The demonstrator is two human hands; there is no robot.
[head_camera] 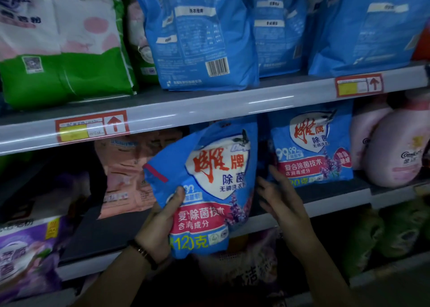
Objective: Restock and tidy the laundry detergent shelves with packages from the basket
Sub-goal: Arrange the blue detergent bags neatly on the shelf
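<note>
My left hand grips a blue detergent bag with red characters by its lower left edge, thumb across the front. The bag is tilted, its top leaning under the middle shelf rail. My right hand is beside the bag's right edge with fingers spread, holding nothing; whether it touches the bag I cannot tell. A matching blue bag stands upright on the shelf just right of my right hand. The basket is out of view.
Pink bags stand left of the held bag, with a dark gap of shelf in front. Pink bottles stand at the right. Large blue bags and a green-white bag fill the upper shelf. Purple packs sit lower left.
</note>
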